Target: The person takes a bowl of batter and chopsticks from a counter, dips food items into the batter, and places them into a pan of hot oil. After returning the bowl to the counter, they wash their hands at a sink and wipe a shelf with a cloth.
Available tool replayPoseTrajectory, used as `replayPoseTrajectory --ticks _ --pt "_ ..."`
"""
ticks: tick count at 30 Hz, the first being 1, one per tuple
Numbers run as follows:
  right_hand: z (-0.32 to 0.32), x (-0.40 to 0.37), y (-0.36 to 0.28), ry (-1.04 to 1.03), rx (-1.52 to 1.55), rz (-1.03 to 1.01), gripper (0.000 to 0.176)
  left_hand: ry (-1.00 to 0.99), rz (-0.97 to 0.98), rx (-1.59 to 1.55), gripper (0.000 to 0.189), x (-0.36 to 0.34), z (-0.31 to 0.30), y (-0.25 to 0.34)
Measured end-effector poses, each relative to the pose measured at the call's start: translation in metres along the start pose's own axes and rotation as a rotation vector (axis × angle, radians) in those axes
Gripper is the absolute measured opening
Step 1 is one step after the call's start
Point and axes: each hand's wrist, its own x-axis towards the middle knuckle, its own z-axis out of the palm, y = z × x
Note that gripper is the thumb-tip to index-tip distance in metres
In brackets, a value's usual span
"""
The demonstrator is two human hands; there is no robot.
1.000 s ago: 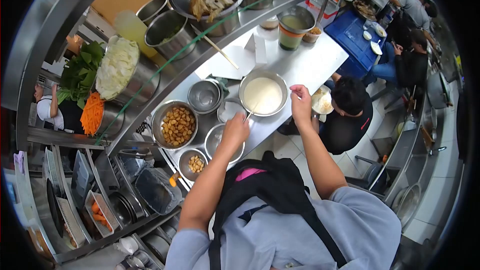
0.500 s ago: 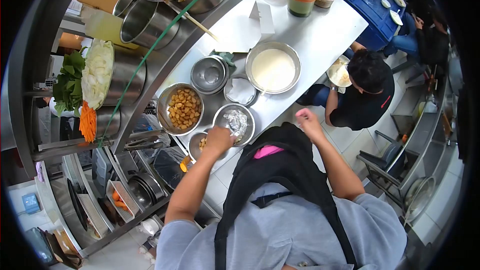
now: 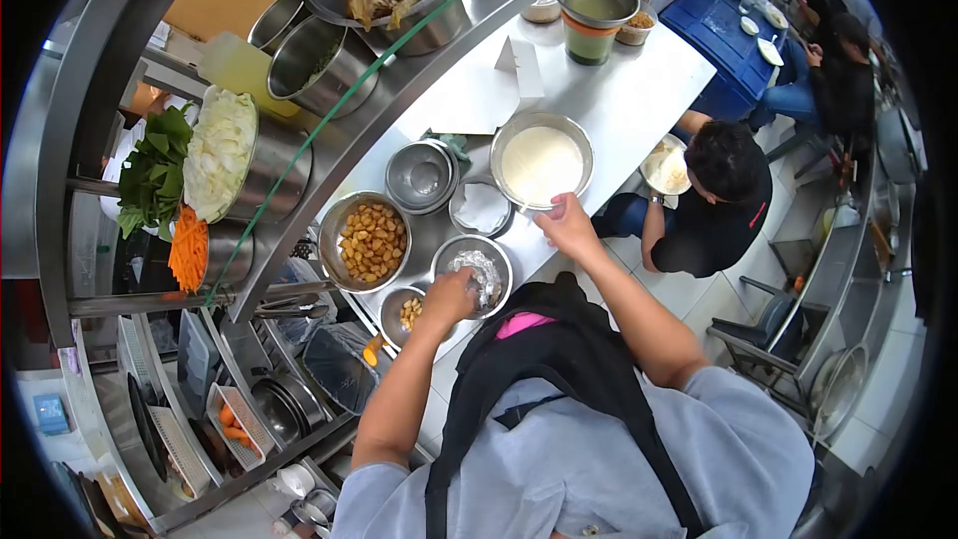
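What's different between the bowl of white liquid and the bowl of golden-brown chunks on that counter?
The bowl of white liquid holds a smooth, flat pool; the bowl of golden-brown chunks holds a lumpy heap. The right hand is at the rim of the bowl of white liquid; no hand touches the bowl of golden-brown chunks. Both are round steel bowls upright on the steel counter.

One camera sits on my head and looks steeply down past my chest onto the steel counter in front of me. Its fisheye lens bends the shelf into an arc and blackens the corners. My left hand and right hand lie close below it, mid-frame; a seated person is farther off at the right.
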Motion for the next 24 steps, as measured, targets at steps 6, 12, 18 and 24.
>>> replayPoseTrajectory --ticks 6,12,18,24 --pt "-0.001 0.032 -0.026 -0.068 0.100 -0.215 0.045 -0.023 0.129 0.072 0.037 -0.002 0.006 -0.004" --pt "-0.012 0.004 -0.083 -0.067 0.150 -0.446 0.021 0.077 0.174 0.028 0.034 -0.006 -0.004 -0.011" --pt "-0.054 -0.033 -0.120 -0.300 0.646 -0.428 0.022 0.161 0.182 -0.061 0.033 -0.011 -0.027 -0.002" --pt "-0.055 -0.051 -0.117 -0.645 0.975 -0.280 0.023 0.255 0.233 -0.148 0.030 -0.019 -0.055 0.021"
